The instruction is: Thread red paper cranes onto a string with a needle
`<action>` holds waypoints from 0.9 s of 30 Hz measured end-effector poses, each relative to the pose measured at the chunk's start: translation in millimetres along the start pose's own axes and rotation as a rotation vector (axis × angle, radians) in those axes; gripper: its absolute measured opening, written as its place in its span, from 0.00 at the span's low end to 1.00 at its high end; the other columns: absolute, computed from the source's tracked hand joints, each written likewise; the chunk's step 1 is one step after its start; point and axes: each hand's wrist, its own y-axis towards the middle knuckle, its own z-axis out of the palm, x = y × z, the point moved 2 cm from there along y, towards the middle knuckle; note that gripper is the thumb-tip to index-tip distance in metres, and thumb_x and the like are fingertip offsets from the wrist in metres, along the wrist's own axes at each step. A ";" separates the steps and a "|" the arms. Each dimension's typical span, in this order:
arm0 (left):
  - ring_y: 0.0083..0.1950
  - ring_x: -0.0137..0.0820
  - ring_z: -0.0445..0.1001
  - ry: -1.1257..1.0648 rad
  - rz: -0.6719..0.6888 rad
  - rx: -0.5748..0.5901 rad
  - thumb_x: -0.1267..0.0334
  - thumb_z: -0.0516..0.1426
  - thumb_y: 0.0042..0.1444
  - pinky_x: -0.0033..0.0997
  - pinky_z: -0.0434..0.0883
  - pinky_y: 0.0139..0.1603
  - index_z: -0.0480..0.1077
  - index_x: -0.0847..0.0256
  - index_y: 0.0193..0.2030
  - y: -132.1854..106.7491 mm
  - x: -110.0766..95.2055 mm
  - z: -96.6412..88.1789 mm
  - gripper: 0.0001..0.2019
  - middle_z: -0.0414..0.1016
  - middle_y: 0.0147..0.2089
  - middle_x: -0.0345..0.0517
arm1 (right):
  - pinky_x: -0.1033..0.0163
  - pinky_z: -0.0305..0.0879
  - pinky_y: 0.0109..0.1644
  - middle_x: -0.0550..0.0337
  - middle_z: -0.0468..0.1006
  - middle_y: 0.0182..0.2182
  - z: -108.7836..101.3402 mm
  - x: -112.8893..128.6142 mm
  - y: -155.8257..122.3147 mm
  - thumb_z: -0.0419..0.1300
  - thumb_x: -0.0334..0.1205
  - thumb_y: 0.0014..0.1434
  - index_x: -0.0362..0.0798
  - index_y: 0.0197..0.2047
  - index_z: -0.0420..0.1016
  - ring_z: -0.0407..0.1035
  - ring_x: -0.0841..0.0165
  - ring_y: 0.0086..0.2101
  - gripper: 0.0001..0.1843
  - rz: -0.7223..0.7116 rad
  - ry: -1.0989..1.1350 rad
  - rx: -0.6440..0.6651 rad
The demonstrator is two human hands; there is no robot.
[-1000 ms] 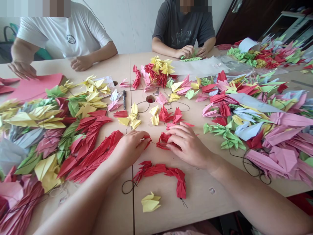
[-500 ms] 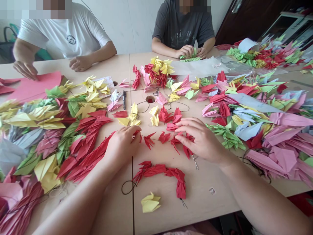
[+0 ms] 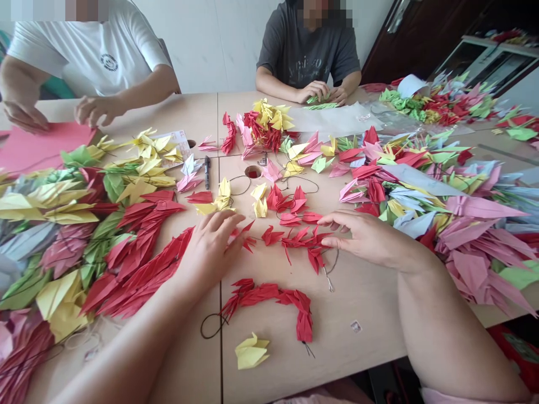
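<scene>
Red paper cranes [image 3: 272, 235] lie along a dark thread across the middle of the table, between my two hands. My left hand [image 3: 213, 241] is over the left end of that row, its thumb and index finger apart beside a red crane that is partly hidden. At the right end, my right hand [image 3: 357, 235] has its thumb and fingers parted, close to a bunch of red cranes [image 3: 303, 241]. A thin metal threader or needle [image 3: 329, 280] lies below them. Nearer to me lie a curved strand of red cranes [image 3: 269, 292] and a yellow crane [image 3: 251, 352].
Heaps of coloured cranes lie at left [image 3: 67, 207] and right [image 3: 471, 235]. Yellow cranes [image 3: 260, 200], a pen [image 3: 207, 173] and a table hole [image 3: 252, 171] are beyond my hands. Two people sit opposite, one at red paper [image 3: 50, 143], one holding green paper pieces [image 3: 322, 105].
My right hand has shifted right, off the red cranes. My left hand's fingers have loosened and spread. The person at upper left has brought the other hand to the red paper.
</scene>
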 end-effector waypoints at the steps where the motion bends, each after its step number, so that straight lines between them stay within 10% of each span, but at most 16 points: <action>1: 0.58 0.47 0.69 -0.029 0.049 0.010 0.60 0.52 0.66 0.49 0.69 0.58 0.70 0.63 0.55 -0.6 -3.2 1.6 0.15 0.74 0.56 0.57 | 0.59 0.73 0.43 0.55 0.81 0.45 1.3 -0.8 -0.2 0.64 0.43 0.59 0.49 0.51 0.76 0.76 0.60 0.44 0.17 0.017 0.001 0.036; 12: 0.71 0.51 0.54 -0.065 0.295 0.211 0.57 0.54 0.66 0.63 0.54 0.68 0.68 0.56 0.59 -9.4 -25.7 13.6 0.17 0.67 0.64 0.53 | 0.54 0.68 0.55 0.53 0.80 0.50 22.8 38.0 14.0 0.61 0.32 0.61 0.47 0.52 0.75 0.73 0.59 0.51 0.15 0.017 0.211 0.134; 27: 0.61 0.56 0.68 0.098 0.063 -0.032 0.59 0.54 0.65 0.68 0.56 0.65 0.73 0.64 0.37 -3.9 -11.4 5.7 0.12 0.78 0.48 0.58 | 0.63 0.66 0.38 0.60 0.78 0.35 12.5 24.5 8.6 0.61 0.37 0.62 0.49 0.43 0.75 0.72 0.67 0.34 0.06 0.033 0.233 0.038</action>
